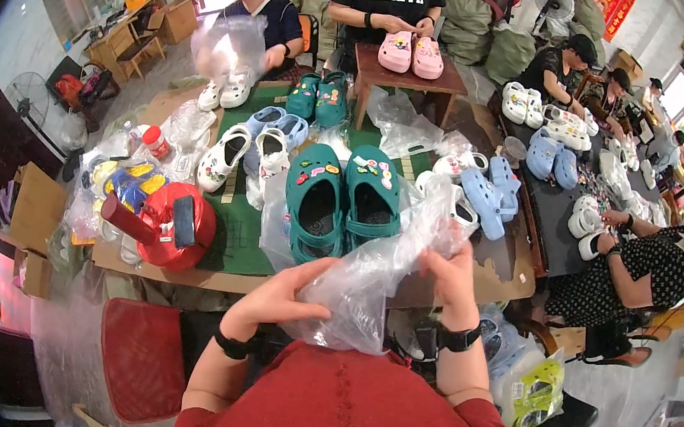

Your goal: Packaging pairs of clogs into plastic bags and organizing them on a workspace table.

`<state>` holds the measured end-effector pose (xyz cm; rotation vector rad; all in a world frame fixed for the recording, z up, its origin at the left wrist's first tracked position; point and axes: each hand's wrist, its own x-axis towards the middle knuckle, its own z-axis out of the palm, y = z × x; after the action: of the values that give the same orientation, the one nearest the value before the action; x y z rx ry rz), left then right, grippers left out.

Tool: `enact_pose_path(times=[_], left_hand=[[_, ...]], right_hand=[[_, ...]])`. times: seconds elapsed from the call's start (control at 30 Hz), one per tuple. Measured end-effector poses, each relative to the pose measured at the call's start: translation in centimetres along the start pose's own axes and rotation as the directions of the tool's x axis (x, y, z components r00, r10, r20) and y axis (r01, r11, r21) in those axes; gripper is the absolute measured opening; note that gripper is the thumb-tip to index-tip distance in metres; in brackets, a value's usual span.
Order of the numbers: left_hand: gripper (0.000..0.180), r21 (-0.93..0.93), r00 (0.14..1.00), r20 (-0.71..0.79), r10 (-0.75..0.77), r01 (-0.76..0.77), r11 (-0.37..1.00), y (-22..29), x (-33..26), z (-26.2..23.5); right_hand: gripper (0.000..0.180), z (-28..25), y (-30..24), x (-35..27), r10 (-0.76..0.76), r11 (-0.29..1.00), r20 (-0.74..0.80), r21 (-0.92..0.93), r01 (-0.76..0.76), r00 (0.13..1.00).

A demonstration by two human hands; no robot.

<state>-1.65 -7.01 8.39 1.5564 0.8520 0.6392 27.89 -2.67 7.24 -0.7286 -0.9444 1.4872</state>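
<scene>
A crumpled clear plastic bag [366, 291] stretches between my two hands in front of my chest. At its left side my left hand [282, 299] curls round the plastic, thumb and fingers on either side of it. My right hand [451, 277] grips the bag's upper right part, which partly hides the fingertips. Just beyond the bag, a pair of dark green clogs with colourful charms stands on the table: the left clog [315, 197] and the right clog [372, 192]. The bag overlaps the right clog's near end.
A red round container [175, 229] with a phone on it stands at the left. White clogs [224, 158] and light blue sandals [493, 195] lie around the green pair. Across the table, a person stands behind pink clogs [411, 55] on a small wooden stool [370, 73]. Others work at right.
</scene>
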Motion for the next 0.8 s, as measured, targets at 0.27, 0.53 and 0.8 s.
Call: enact_pose_path(times=[0.27,0.53,0.8], left_hand=[[0.04,0.385,0.97,-0.244,0.019,0.078,0.919,-0.1,-2.3,-4.9],[0.044,-0.206,0.412,-0.911,-0.008,-0.439,0.875,-0.6,-1.0,-6.5],[0.062,-0.507,0.8,-0.593,-0.096,-0.278,0.816,-1.1,3.9,-1.6]], right_hand=[[0.041,-1.7,-2.1,0.6,-0.085,0.996,-0.229,-0.003,0.087,0.97],[0.041,-2.2,-0.3,1.7,-0.4,0.864,-0.324,0.177,0.471,0.857],[0.038,3.1,-0.7,0.3,0.015,0.914,0.646,-0.318,0.252,0.764]])
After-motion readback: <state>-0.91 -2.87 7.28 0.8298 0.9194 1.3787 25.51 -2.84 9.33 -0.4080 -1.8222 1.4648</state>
